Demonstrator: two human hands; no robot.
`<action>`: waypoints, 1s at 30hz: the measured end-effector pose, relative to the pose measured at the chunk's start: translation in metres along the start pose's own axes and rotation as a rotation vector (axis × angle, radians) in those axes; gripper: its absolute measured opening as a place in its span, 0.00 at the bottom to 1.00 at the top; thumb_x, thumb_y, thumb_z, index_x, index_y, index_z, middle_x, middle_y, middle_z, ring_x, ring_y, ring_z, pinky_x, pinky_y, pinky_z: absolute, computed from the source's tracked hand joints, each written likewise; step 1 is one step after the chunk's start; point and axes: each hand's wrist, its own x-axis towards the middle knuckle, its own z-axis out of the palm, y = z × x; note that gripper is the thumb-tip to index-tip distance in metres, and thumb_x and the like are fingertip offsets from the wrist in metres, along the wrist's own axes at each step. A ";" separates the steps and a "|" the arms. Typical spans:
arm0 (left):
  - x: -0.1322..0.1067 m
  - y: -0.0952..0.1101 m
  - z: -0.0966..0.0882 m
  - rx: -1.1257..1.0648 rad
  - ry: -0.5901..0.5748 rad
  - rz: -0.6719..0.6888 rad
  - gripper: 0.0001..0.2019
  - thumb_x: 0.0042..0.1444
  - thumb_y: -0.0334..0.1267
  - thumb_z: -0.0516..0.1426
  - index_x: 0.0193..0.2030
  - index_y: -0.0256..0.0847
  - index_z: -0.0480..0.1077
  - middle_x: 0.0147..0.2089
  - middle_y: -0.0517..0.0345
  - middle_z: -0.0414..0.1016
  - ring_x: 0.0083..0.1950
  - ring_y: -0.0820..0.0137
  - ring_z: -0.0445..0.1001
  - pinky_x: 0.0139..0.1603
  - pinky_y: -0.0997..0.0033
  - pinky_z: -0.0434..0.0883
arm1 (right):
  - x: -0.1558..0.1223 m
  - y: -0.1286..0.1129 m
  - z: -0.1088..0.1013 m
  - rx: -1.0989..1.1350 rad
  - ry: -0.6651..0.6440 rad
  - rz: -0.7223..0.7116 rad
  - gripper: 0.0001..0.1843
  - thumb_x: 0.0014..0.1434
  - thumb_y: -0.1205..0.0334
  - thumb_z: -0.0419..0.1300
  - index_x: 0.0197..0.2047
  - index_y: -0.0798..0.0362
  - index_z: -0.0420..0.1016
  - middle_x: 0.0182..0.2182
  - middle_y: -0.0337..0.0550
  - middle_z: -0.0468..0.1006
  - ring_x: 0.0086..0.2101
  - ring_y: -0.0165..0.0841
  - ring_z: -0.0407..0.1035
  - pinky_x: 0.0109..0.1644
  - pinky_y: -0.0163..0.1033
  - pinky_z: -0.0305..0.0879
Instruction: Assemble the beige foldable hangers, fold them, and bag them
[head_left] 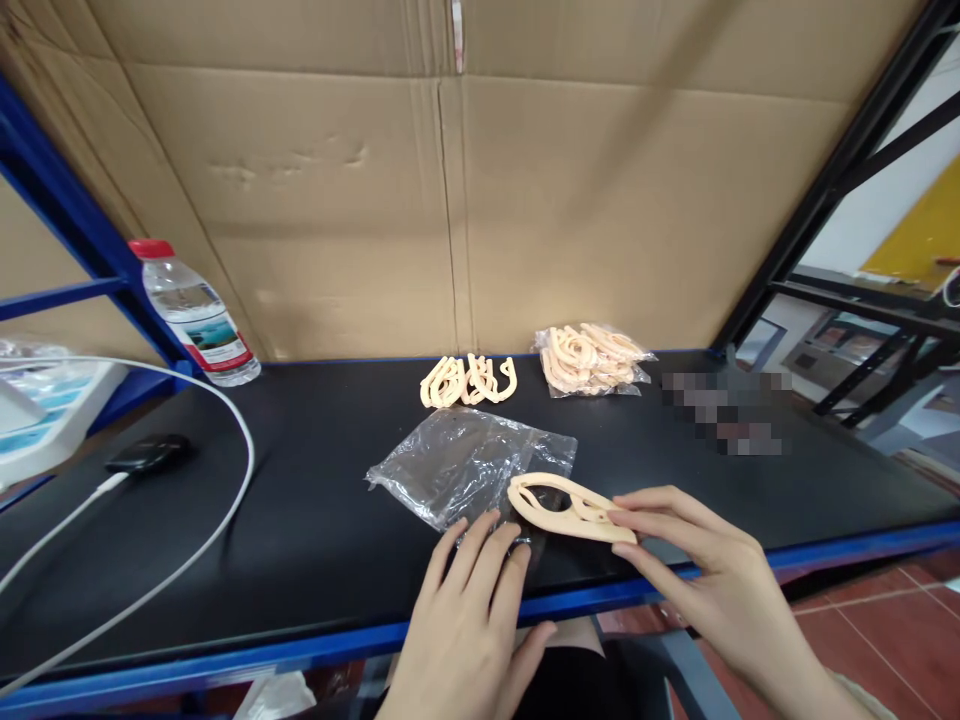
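My right hand (701, 565) pinches one end of a cream plastic folding hanger (555, 520), folded up, between thumb and fingers. The hanger's other end points left, over the right part of a clear plastic bag (457, 465) that lies flat and crumpled. My left hand (469, 610) rests palm down with its fingers stretched out, fingertips at the bag's near edge. Behind the bag lies a row of several cream plastic hangers (466, 381), overlapping. To their right is a clear bag packed with more cream hangers (592, 358).
A water bottle (204, 325) with a red cap stands at the back left. A white cable (244, 470) loops across the left side, near a small black device (148, 453). Cardboard (337, 200) walls off the back. A blue rail (300, 648) edges the black table. One patch at right is pixelated.
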 end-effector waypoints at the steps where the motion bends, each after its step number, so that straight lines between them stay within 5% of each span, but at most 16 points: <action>1: -0.002 -0.002 0.001 0.016 -0.025 0.010 0.16 0.60 0.41 0.55 0.51 0.36 0.72 0.52 0.48 0.78 0.55 0.53 0.73 0.54 0.50 0.71 | 0.005 -0.003 0.005 -0.019 0.022 -0.054 0.07 0.60 0.66 0.62 0.41 0.49 0.80 0.40 0.45 0.77 0.40 0.35 0.76 0.44 0.36 0.74; 12: -0.018 0.003 0.015 -0.002 0.036 0.058 0.17 0.59 0.44 0.59 0.51 0.39 0.72 0.51 0.57 0.79 0.59 0.58 0.70 0.70 0.54 0.47 | 0.047 -0.017 0.042 -0.203 -0.248 -0.230 0.13 0.61 0.77 0.51 0.37 0.54 0.75 0.35 0.46 0.75 0.34 0.34 0.72 0.39 0.39 0.73; 18: -0.019 0.001 0.014 -0.019 0.076 0.123 0.15 0.59 0.42 0.58 0.50 0.39 0.73 0.50 0.56 0.79 0.57 0.60 0.72 0.70 0.53 0.49 | 0.061 -0.012 0.047 -0.291 -0.271 -0.302 0.12 0.61 0.76 0.52 0.33 0.55 0.74 0.32 0.47 0.75 0.35 0.38 0.70 0.40 0.44 0.72; 26: -0.021 -0.001 0.012 -0.043 0.101 0.116 0.12 0.58 0.40 0.59 0.47 0.38 0.74 0.51 0.55 0.79 0.61 0.58 0.69 0.73 0.51 0.41 | 0.054 -0.005 0.031 -0.117 -0.359 -0.311 0.07 0.61 0.64 0.61 0.43 0.54 0.76 0.44 0.49 0.76 0.43 0.39 0.70 0.48 0.45 0.72; 30: -0.021 -0.001 0.014 -0.050 0.114 0.120 0.12 0.58 0.39 0.59 0.47 0.38 0.75 0.51 0.55 0.79 0.61 0.58 0.69 0.73 0.50 0.42 | 0.047 -0.004 0.039 -0.145 -0.326 -0.303 0.06 0.63 0.68 0.57 0.41 0.54 0.76 0.41 0.48 0.76 0.40 0.37 0.72 0.45 0.44 0.72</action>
